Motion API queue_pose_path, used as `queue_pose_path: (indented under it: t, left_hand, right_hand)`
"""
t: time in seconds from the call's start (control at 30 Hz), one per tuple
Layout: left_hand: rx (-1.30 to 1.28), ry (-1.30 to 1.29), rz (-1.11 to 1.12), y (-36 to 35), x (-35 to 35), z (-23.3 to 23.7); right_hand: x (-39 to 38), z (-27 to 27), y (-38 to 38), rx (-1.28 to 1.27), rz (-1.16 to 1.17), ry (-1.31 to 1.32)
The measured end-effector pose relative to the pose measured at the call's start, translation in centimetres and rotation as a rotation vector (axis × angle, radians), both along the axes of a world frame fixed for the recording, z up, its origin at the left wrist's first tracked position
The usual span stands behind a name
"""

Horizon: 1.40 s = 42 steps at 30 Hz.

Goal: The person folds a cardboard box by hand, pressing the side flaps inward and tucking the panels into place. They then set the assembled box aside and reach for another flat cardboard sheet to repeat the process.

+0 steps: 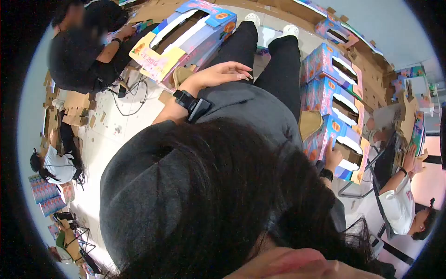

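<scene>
My left hand (218, 74) lies across my lap at the hem of my dark shirt. Its fingers are stretched out, and it holds nothing. A black device is strapped to that wrist. On the other side, my right hand (332, 159) touches the nearest printed carton (325, 132), beside its long cut-out opening. One finger points along the blue printed face; the other fingers are partly hidden. Two similar cartons, a middle one (320, 93) and a far one (320, 60), stand in line beyond it. A larger yellow-and-blue carton (200, 37) with an open slot stands left of my legs.
A person in black (76, 58) sits at the upper left, near a cable (127, 111) on the pale floor. At the right, a person in white (399, 204) handles cardboard. Stacked cartons (46, 190) stand at the far left. Brown cardboard (376, 69) lines the right side.
</scene>
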State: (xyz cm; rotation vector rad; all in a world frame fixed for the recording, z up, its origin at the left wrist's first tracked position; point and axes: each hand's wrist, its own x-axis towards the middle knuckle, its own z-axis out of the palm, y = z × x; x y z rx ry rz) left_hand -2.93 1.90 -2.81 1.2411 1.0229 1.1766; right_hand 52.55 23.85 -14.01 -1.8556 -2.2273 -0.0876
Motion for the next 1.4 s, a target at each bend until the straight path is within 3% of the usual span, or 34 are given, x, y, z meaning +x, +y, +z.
queue_pose_path:
  t: [0.17, 0.3, 0.37, 0.43, 0.53, 0.6, 0.67, 0.73, 0.8, 0.9, 1.0, 1.13, 1.23, 1.3, 1.4]
  left_hand:
    - [-0.022, 0.007, 0.047, -0.1, 0.3, 0.3]
    - [-0.002, -0.003, 0.044, 0.0, 0.2, -0.1]
    - [-0.009, -0.012, 0.040, 0.1, 0.1, -0.4]
    - [-0.006, 0.070, 0.025, 0.1, -0.2, -0.5]
    - [-0.030, 0.077, 0.031, 0.0, 0.1, 0.0]
    - [0.006, 0.079, 0.022, 0.0, -0.1, -0.2]
    - [0.005, 0.075, 0.023, -0.1, 0.0, 0.1]
    - [-0.002, 0.080, 0.028, 0.0, 0.0, 0.0]
    - [-0.020, 0.062, 0.025, -0.1, 0.1, 0.1]
    - [-0.034, 0.118, 0.011, -0.2, 0.5, 0.5]
    - [0.015, 0.416, -0.005, -0.7, 0.9, 1.4]
    - [0.082, 0.758, -0.053, -1.1, 1.5, 3.0]
    - [0.047, 0.684, -0.037, -1.5, 1.7, 3.9]
    - [-0.030, 0.378, -0.018, -1.7, 2.0, 4.5]
    - [0.016, 0.229, 0.120, -2.3, 1.3, 5.8]
  right_hand:
    - [0.7, -0.9, 1.0, -0.228, -0.106, 0.019]
    - [2.3, -0.9, 3.1, -0.459, -0.056, -0.128]
    - [0.2, 2.8, 2.7, -0.565, 0.056, -0.366]
    - [-2.2, 6.6, 1.8, -0.588, 0.168, -0.419]
    - [-3.6, 7.1, 4.0, -0.638, 0.250, -0.196]
    - [-6.9, 11.9, 0.8, -0.497, 0.307, 0.060]
    - [-10.8, 17.0, -2.2, -0.495, 0.390, 0.078]
    - [-13.7, 18.3, -4.0, -0.434, 0.545, 0.083]
    - [-17.8, 21.3, -7.2, -0.563, 0.590, -0.066]
    - [-20.5, 18.5, -7.4, -0.811, 0.829, -0.023]
    - [-21.5, 14.1, -6.1, -0.929, 1.067, 0.092]
    - [-21.3, 14.5, -5.4, -1.129, 0.893, 0.169]
    - [-21.0, 12.7, -5.3, -1.161, 0.871, 0.280]
    - [-20.8, 12.1, -5.2, -1.225, 0.837, 0.325]
    - [-20.7, 12.3, -5.2, -1.242, 0.809, 0.337]
